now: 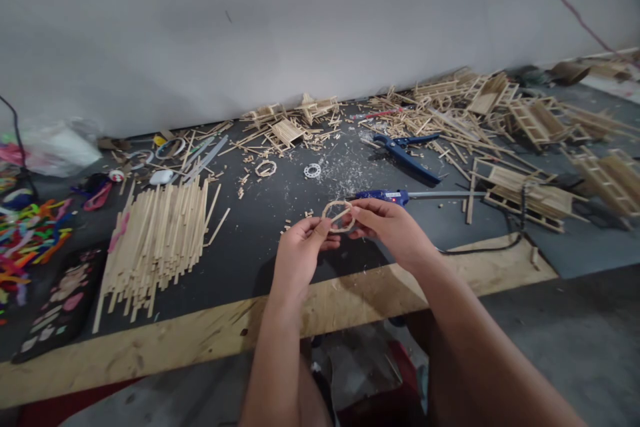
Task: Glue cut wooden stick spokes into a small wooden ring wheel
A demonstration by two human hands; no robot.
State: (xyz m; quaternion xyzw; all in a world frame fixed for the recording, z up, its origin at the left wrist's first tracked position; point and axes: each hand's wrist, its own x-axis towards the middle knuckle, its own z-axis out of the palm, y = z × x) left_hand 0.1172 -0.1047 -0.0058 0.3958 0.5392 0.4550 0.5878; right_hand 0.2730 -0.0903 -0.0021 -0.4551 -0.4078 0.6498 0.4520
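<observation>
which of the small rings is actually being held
The round wooden stick ring, pinched between left hand and right hand. The wooden ring and white ring lie on the table.

- Wooden ring (339, 215): a small hoop glued up from short pale stick pieces, open in the middle, held upright just above the dark table's near edge.

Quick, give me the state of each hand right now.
Left hand: closed, pinching the left side of the small wooden ring.
Right hand: closed, gripping the right side of the same ring.
</observation>
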